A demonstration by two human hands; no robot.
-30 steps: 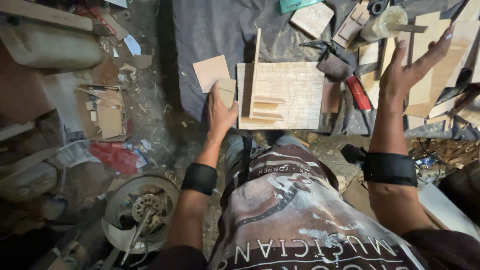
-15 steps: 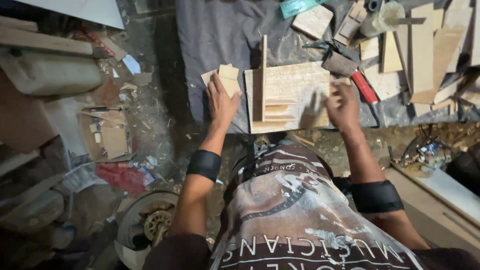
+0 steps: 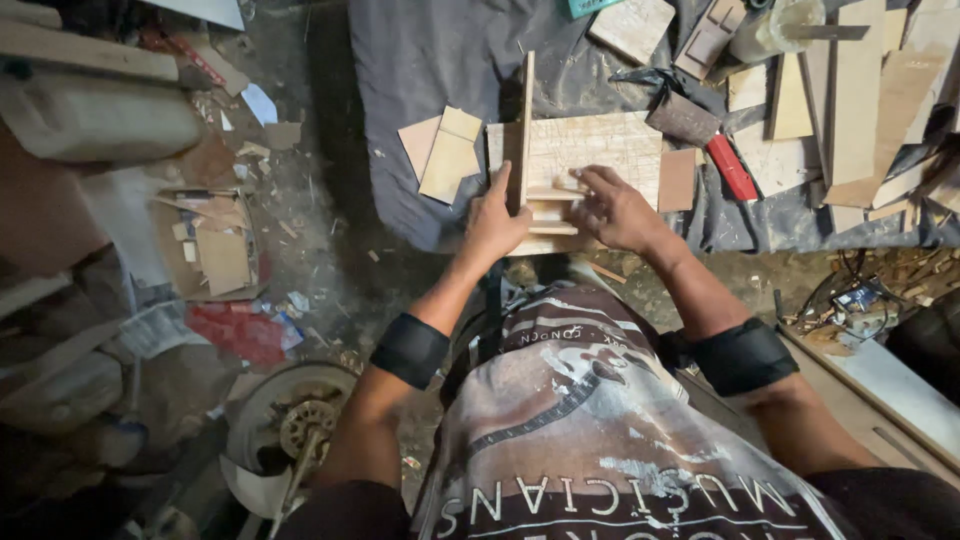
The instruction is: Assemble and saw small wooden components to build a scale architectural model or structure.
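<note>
A small plywood assembly (image 3: 590, 150) lies on a dark cloth (image 3: 450, 60): a flat board with an upright side panel and several thin slats across its near part. My left hand (image 3: 492, 222) rests against the upright panel at the near left corner. My right hand (image 3: 612, 207) lies on the slats, fingertips pressing one thin wooden strip (image 3: 560, 190). Two loose plywood squares (image 3: 442, 152) lie just left of the assembly. Both wrists wear black bands.
Long plywood strips (image 3: 860, 90), a red-handled tool (image 3: 732, 168), a sanding block (image 3: 684, 118) and a glue bottle (image 3: 772, 28) lie at the right. Scraps, a cardboard tray (image 3: 215, 250) and a white canister (image 3: 100, 120) litter the floor left; a round metal part (image 3: 290, 425) lies near my knee.
My right hand came down from the raised position at the right onto the slats. My left hand set the loose plywood piece down and shifted right to the upright panel.
</note>
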